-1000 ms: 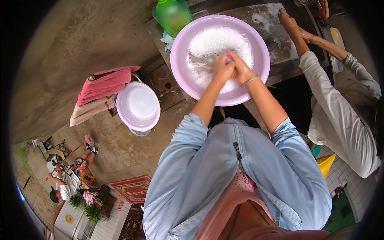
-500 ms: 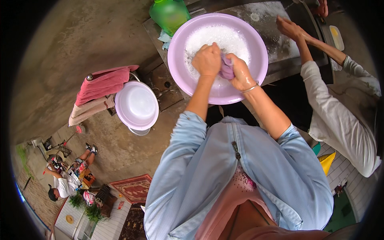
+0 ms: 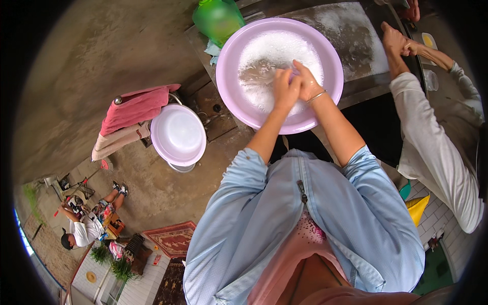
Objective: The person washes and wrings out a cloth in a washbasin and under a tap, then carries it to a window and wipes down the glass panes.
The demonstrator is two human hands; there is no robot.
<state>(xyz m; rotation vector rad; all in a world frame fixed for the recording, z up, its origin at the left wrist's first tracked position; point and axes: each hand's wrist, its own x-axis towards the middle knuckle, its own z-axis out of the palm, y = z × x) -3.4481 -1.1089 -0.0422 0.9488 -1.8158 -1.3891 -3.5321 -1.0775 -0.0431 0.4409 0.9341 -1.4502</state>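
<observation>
A wide lilac basin [image 3: 226,84] holds water topped with white suds [image 3: 284,43]. Over its right half my two hands are pressed together, with a small purple cloth [image 3: 293,76] between them, mostly hidden by the fingers. My left hand [image 3: 285,91] is closed against the cloth from the left. From the right, my right hand [image 3: 308,85], with a bangle at the wrist, grips the same cloth. Left of my hands the suds have parted, and greyish water shows there.
Behind the basin's left rim stands a green jug [image 3: 217,23]. A second lilac basin [image 3: 179,133] sits to the left, beside pink towels [image 3: 137,109] on a rail. A co-worker's hands [image 3: 399,44] are at the right, past a foam-covered board [image 3: 351,35].
My hands have come closer together, and the cloth that showed between them is now mostly covered. The suds have opened left of them. The co-worker's hands have moved right.
</observation>
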